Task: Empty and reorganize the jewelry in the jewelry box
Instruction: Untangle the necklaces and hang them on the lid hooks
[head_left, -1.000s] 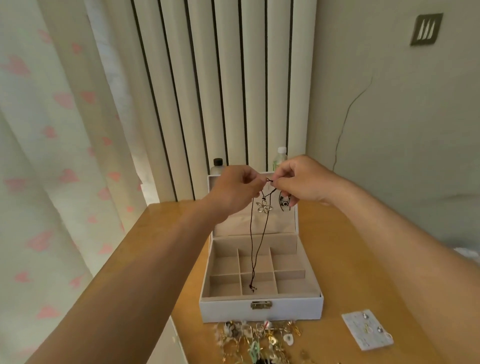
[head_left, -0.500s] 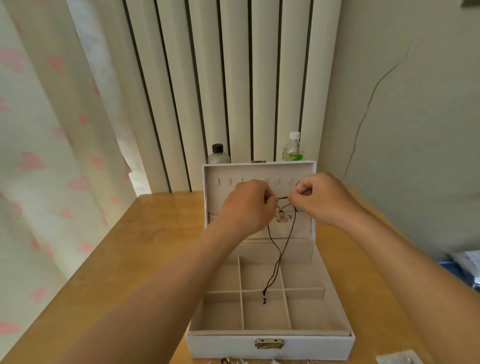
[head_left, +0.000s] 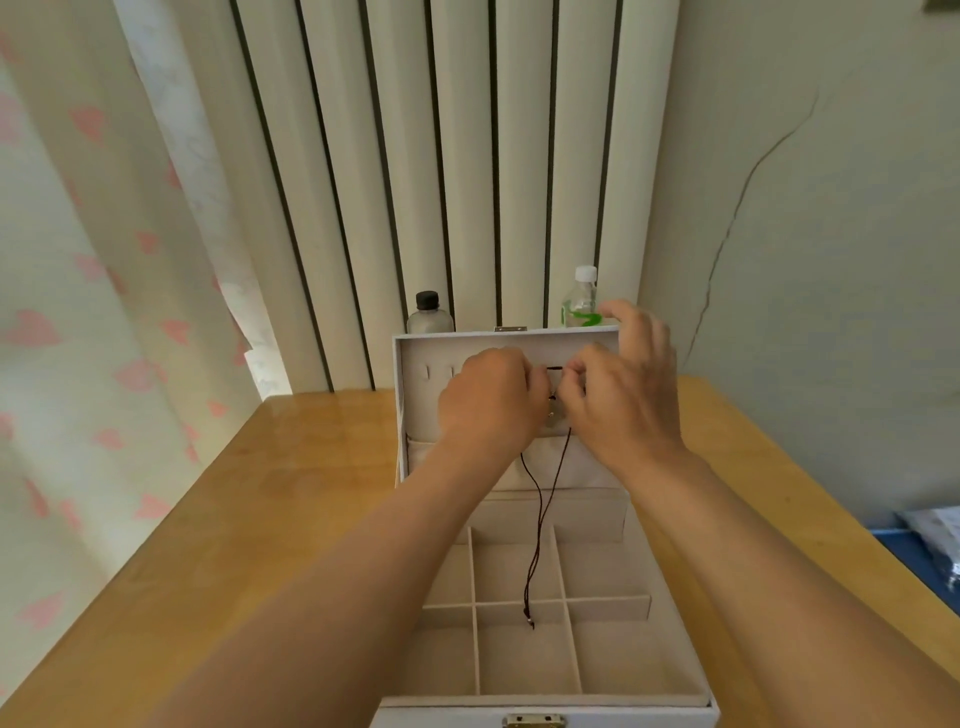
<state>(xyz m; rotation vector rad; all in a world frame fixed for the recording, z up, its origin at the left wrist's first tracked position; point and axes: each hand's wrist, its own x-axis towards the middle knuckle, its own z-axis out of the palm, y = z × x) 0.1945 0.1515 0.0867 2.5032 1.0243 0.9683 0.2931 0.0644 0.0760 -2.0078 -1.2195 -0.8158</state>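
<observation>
Necklace: a dark cord necklace (head_left: 537, 519) is held high against the inside of the upright lid (head_left: 415, 395) of the jewelry box (head_left: 670, 691). Its long axis runs vertically.
Upper end: a short stretch of cord spans the gap between the two hands, level with the row of hook slots (head_left: 427, 372).
Pendant: a pale pendant (head_left: 549, 418) shows just below that gap, partly hidden.
Left hand: the left hand (head_left: 488, 400) has its fingers curled and appears to pinch the cord.
Right hand: the right hand (head_left: 623, 395) pinches the cord with thumb and forefinger, the other fingers spread.
Nearer hand: both are equally close, and the slots lie directly behind the fingers.
Lower end: the cord tip dangles over the middle divider (head_left: 597, 616).
Compartments: the visible compartments hold nothing else.
Judgement: hooking the cord onto a slot is the step in hand.
Behind the box: two bottles (head_left: 428, 314) stand on the tabletop (head_left: 311, 493).
</observation>
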